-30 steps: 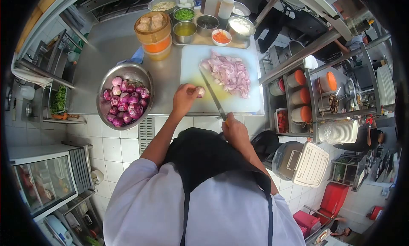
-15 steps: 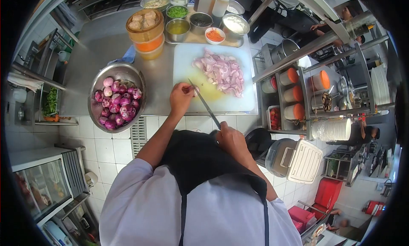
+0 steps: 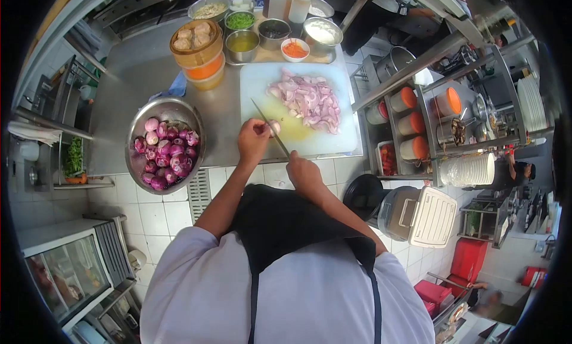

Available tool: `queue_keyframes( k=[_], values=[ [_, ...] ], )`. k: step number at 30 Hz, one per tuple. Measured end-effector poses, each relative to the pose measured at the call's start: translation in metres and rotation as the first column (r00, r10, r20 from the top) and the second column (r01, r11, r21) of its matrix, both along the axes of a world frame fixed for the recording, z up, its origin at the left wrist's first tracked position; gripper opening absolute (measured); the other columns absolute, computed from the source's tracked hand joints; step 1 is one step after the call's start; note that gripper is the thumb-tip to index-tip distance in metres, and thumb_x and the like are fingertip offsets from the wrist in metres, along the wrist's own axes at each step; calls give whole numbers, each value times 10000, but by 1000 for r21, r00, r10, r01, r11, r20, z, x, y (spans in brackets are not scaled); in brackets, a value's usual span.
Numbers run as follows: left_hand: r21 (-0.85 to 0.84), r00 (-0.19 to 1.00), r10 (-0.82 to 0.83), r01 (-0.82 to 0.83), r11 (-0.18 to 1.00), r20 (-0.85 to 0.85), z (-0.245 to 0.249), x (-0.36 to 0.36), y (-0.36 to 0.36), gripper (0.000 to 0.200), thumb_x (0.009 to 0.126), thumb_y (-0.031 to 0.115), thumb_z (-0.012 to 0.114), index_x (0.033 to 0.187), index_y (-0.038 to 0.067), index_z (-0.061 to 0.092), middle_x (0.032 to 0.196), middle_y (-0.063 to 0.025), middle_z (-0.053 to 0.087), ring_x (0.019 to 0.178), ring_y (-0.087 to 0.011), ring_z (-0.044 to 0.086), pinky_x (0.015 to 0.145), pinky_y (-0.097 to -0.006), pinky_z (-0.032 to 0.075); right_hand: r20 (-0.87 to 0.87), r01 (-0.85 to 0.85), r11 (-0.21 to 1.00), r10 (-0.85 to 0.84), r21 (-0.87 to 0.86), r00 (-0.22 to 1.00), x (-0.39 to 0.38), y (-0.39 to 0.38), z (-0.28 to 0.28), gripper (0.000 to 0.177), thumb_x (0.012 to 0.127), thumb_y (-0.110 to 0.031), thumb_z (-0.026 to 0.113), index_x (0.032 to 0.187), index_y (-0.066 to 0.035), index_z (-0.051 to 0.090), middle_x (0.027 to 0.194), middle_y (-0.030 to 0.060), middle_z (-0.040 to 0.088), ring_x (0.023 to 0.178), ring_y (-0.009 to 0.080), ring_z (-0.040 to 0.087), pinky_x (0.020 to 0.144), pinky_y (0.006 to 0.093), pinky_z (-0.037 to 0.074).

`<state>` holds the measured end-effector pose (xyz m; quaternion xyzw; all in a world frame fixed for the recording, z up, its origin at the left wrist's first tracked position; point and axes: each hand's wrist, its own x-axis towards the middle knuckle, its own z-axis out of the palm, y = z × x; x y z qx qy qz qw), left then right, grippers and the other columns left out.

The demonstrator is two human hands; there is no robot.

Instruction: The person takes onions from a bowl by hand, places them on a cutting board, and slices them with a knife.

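Observation:
My right hand (image 3: 303,174) is closed round the handle of a kitchen knife (image 3: 266,118), near the front edge of the white cutting board (image 3: 253,81). The blade points away and to the left. My left hand (image 3: 252,142) pinches a red onion (image 3: 274,127) against the board, its fingers partly hiding it, and the blade lies across the onion right beside the fingertips. Behind it spreads a pile of sliced onion (image 3: 310,102), with yellowish liquid on the board. Left of the board, a metal bowl (image 3: 132,159) holds several whole red onions (image 3: 170,150).
At the back stand a bamboo steamer (image 3: 199,52) with dumplings, a bowl of chopped greens (image 3: 241,21), a bowl of orange shreds (image 3: 295,49) and squeeze bottles (image 3: 300,8). A shelf rack (image 3: 417,120) with orange-lidded containers rises at the right. Other people work beyond.
My right hand has pushed the knife forward and to the left, so more of the blade extends past the onion. My left hand keeps its hold. The view has shifted slightly.

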<state>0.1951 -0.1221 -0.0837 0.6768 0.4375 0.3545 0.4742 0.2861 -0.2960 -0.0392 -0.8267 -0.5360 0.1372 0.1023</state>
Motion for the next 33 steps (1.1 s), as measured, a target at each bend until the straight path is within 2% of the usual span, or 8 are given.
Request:
queue_keyframes(
  k=[5, 9, 15, 18, 21, 28, 31, 33],
  values=[
    [465, 988, -58, 117, 878, -140, 34, -6, -21, 412, 778, 96, 828, 1165, 55, 695, 1110, -85, 706, 950, -272, 700, 882, -419, 565, -163, 51, 996, -37, 79, 986, 19, -5, -5, 184, 993, -173, 568, 1012, 8, 539, 739, 264, 691, 690, 474, 692, 635, 593, 545],
    [268, 951, -151, 225, 937, -270, 21, -11, -2, 492, 748, 78, 824, 1223, 66, 699, 1165, -117, 676, 1088, -319, 649, 961, -447, 540, -216, 165, 975, -132, 146, 967, 17, -18, 9, 209, 1019, -212, 562, 1013, -4, 545, 737, 279, 678, 693, 500, 671, 654, 619, 521],
    [513, 819, -137, 469, 719, -557, 52, -2, 40, 457, 729, 42, 753, 1186, 55, 742, 1135, -114, 660, 1087, -346, 616, 951, -451, 524, -215, 289, 936, -245, 202, 945, 24, -52, 28, 221, 1020, -220, 580, 997, -1, 566, 736, 274, 682, 707, 488, 678, 669, 615, 521],
    [735, 860, -226, 509, 449, -458, 74, 15, 38, 411, 731, 27, 736, 1141, 52, 750, 1101, -118, 656, 1091, -333, 609, 941, -451, 520, -259, 348, 904, -284, 247, 923, 25, -68, 29, 204, 1018, -200, 589, 1016, 3, 572, 761, 276, 694, 718, 492, 680, 675, 612, 522],
    [544, 679, -415, 733, 408, -605, 52, 32, 33, 292, 774, 66, 748, 1066, 49, 760, 1050, -121, 658, 1041, -326, 634, 904, -458, 523, -324, 415, 877, -330, 241, 887, 27, -80, 33, 188, 1014, -179, 598, 1033, 7, 576, 779, 280, 700, 734, 498, 681, 686, 610, 524],
    [430, 818, -333, 541, 723, -469, 43, 38, -4, 246, 852, 291, 813, 878, 49, 773, 931, -151, 663, 863, -355, 684, 783, -482, 537, -338, 433, 875, -349, 217, 874, 28, -98, 28, 173, 1007, -173, 610, 1003, -9, 556, 770, 273, 692, 738, 500, 675, 684, 613, 517],
    [-57, 891, -378, 376, 925, -250, 27, 41, -13, 278, 884, 329, 779, 962, 62, 776, 950, -162, 689, 822, -372, 701, 738, -494, 543, -301, 387, 896, -316, 218, 900, 26, -100, 24, 184, 1009, -184, 610, 991, -12, 547, 753, 260, 689, 730, 495, 675, 674, 608, 517],
    [112, 909, -263, 313, 943, -323, 22, 36, -18, 279, 914, 327, 743, 1027, 73, 766, 1059, -183, 697, 818, -386, 711, 736, -501, 553, -276, 350, 908, -284, 229, 918, 25, -99, 22, 187, 1007, -194, 613, 979, -20, 550, 732, 254, 686, 709, 478, 680, 665, 595, 526]
  ],
)
